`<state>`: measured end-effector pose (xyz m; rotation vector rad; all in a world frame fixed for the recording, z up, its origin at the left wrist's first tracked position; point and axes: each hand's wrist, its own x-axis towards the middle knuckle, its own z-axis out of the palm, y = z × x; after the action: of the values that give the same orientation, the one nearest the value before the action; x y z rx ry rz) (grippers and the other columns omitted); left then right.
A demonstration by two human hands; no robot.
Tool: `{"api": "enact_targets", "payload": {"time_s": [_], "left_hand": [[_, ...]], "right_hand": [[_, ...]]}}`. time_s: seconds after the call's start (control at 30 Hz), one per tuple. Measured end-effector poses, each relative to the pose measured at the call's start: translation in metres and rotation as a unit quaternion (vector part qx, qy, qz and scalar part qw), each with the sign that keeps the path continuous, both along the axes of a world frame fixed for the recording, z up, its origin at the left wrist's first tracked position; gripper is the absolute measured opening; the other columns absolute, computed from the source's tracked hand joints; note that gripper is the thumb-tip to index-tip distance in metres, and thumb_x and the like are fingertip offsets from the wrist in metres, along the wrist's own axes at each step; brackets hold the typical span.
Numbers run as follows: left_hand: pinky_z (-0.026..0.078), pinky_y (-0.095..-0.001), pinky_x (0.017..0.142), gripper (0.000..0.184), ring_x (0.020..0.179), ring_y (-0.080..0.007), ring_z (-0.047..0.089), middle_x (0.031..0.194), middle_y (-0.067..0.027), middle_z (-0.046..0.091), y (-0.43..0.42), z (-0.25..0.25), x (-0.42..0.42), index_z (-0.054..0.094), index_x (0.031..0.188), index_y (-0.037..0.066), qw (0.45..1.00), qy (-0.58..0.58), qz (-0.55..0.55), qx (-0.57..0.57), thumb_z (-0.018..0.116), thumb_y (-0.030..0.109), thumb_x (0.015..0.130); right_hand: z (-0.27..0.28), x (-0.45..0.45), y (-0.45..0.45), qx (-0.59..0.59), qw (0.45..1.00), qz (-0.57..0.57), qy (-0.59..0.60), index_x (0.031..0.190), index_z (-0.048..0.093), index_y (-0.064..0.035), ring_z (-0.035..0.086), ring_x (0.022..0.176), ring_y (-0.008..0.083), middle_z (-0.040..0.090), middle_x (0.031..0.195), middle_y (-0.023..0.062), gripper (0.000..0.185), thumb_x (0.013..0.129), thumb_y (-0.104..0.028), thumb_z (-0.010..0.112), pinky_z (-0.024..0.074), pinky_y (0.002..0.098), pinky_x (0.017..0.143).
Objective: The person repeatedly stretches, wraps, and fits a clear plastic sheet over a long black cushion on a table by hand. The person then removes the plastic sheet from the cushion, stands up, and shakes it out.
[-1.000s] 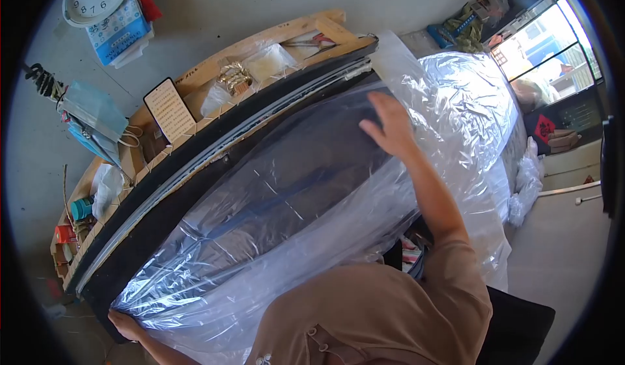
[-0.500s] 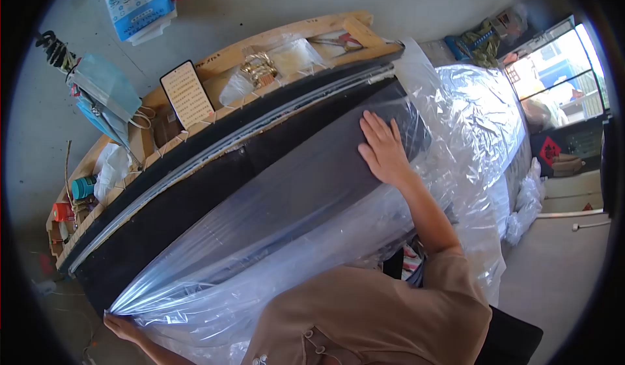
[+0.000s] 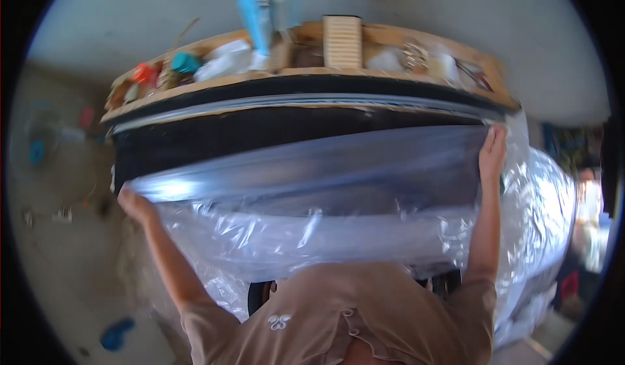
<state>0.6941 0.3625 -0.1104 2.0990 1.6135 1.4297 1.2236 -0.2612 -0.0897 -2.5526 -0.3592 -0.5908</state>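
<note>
A clear plastic film [image 3: 312,170] stretches across a dark work surface [image 3: 228,131] in front of me. At the left end, my left hand [image 3: 135,205] is closed on the gathered edge of the film, which fans out in shiny creases from it. My right hand [image 3: 493,150] is at the film's upper right corner, fingers together and seemingly pinching it; motion blurs the fingertips. Between the hands the film's far edge runs taut and slanting, higher on the right. Nearer my body the film lies loose and wrinkled.
Behind the surface runs a wooden tray [image 3: 260,72] holding a teal jar [image 3: 185,62], a white bag [image 3: 224,59] and a propped phone [image 3: 343,43]. A layered strip [image 3: 312,101] lies along the back edge. More crumpled plastic [image 3: 547,202] is heaped at the right.
My right hand has gone from lying flat on the film to its upper right corner. The left hand keeps hold of the left edge. The view has turned and levelled.
</note>
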Motion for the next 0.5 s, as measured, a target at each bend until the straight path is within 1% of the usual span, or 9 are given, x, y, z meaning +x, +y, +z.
{"api": "enact_targets", "payload": {"time_s": [0.07, 0.17, 0.2, 0.27, 0.3, 0.37, 0.4, 0.47, 0.5], "left_hand": [[0.043, -0.0374, 0.078, 0.024, 0.084, -0.0306, 0.055, 0.090, -0.0165, 0.058, 0.025, -0.026, 0.040, 0.054, 0.098, 0.001, 0.997, 0.055, -0.044, 0.014, 0.045, 0.022, 0.090], [0.044, -0.0413, 0.073, 0.024, 0.085, -0.0416, 0.055, 0.089, -0.0223, 0.058, 0.028, -0.006, 0.133, 0.054, 0.097, 0.003, 0.998, 0.023, -0.048, -0.021, 0.044, 0.024, 0.091], [0.044, -0.0429, 0.075, 0.026, 0.090, -0.0395, 0.055, 0.093, -0.0198, 0.058, 0.025, 0.007, 0.158, 0.055, 0.098, 0.006, 0.994, 0.033, -0.012, -0.104, 0.047, 0.028, 0.088], [0.043, -0.0448, 0.079, 0.027, 0.095, -0.0373, 0.054, 0.098, -0.0160, 0.058, 0.035, 0.001, 0.181, 0.057, 0.096, 0.009, 0.990, 0.107, 0.058, -0.076, 0.049, 0.032, 0.085], [0.042, -0.0460, 0.081, 0.029, 0.098, -0.0356, 0.053, 0.100, -0.0131, 0.057, 0.038, 0.000, 0.184, 0.056, 0.098, 0.009, 0.987, 0.102, 0.085, -0.091, 0.051, 0.033, 0.083], [0.042, -0.0451, 0.082, 0.031, 0.097, -0.0370, 0.054, 0.102, -0.0170, 0.058, 0.037, 0.000, 0.187, 0.049, 0.104, 0.005, 0.991, 0.037, 0.083, -0.096, 0.050, 0.029, 0.083], [0.041, -0.0444, 0.082, 0.032, 0.096, -0.0377, 0.055, 0.102, -0.0186, 0.058, 0.038, 0.001, 0.185, 0.047, 0.105, 0.004, 0.991, 0.008, 0.075, -0.113, 0.050, 0.027, 0.083], [0.041, -0.0440, 0.083, 0.029, 0.095, -0.0392, 0.055, 0.102, -0.0207, 0.059, 0.036, -0.003, 0.177, 0.046, 0.105, 0.005, 0.994, -0.010, 0.046, -0.097, 0.049, 0.023, 0.083], [0.041, -0.0443, 0.083, 0.029, 0.095, -0.0391, 0.055, 0.102, -0.0207, 0.059, 0.038, -0.004, 0.174, 0.046, 0.105, 0.005, 0.993, 0.020, 0.047, -0.105, 0.049, 0.024, 0.083]], "right_hand": [[-0.032, 0.020, -0.016, -0.097, 0.994, -0.035, 0.022, 0.097, 0.053, -0.0040, 0.058, 0.083, 0.0310, 0.059, 0.086, 0.0161, 0.017, 0.091, -0.018, 0.044, 0.0439, 0.0379, 0.075], [-0.048, 0.088, -0.026, 0.053, 0.998, 0.006, 0.026, 0.091, 0.055, -0.0012, 0.056, 0.083, 0.0359, 0.058, 0.085, 0.0176, 0.018, 0.087, -0.018, 0.048, 0.0425, 0.0419, 0.075], [-0.045, 0.088, -0.019, 0.053, 0.998, 0.000, 0.024, 0.091, 0.055, -0.0012, 0.056, 0.083, 0.0359, 0.058, 0.085, 0.0176, 0.018, 0.087, -0.018, 0.048, 0.0425, 0.0419, 0.075], [-0.040, 0.087, -0.009, -0.034, 0.990, -0.134, 0.008, 0.087, 0.054, 0.0017, 0.055, 0.082, 0.0350, 0.057, 0.084, 0.0195, 0.020, 0.085, -0.018, 0.051, 0.0425, 0.0409, 0.074], [-0.052, 0.096, -0.021, 0.010, 0.992, -0.111, -0.054, 0.080, 0.053, 0.0011, 0.056, 0.076, 0.0271, 0.057, 0.082, 0.0178, 0.019, 0.084, -0.018, 0.054, 0.0438, 0.0370, 0.069], [-0.105, 0.138, -0.086, 0.299, 0.950, -0.063, 0.063, 0.084, 0.052, -0.0011, 0.054, 0.070, 0.0174, 0.055, 0.080, 0.0113, 0.022, 0.083, -0.022, 0.059, 0.0440, 0.0308, 0.063], [-0.080, 0.144, -0.105, 0.208, 0.948, -0.085, 0.224, 0.097, 0.047, -0.0029, 0.049, 0.067, 0.0105, 0.052, 0.082, 0.0062, 0.036, 0.081, -0.030, 0.064, 0.0433, 0.0254, 0.061], [-0.018, 0.084, -0.036, 0.446, 0.856, -0.093, 0.244, 0.113, 0.039, -0.0013, 0.049, 0.072, 0.0108, 0.053, 0.087, 0.0044, 0.059, 0.078, -0.039, 0.067, 0.0434, 0.0245, 0.065], [-0.029, 0.092, -0.037, 0.389, 0.892, -0.144, 0.179, 0.122, 0.034, -0.0016, 0.048, 0.079, 0.0108, 0.053, 0.095, 0.0047, 0.071, 0.076, -0.042, 0.069, 0.0427, 0.0242, 0.068]]}}
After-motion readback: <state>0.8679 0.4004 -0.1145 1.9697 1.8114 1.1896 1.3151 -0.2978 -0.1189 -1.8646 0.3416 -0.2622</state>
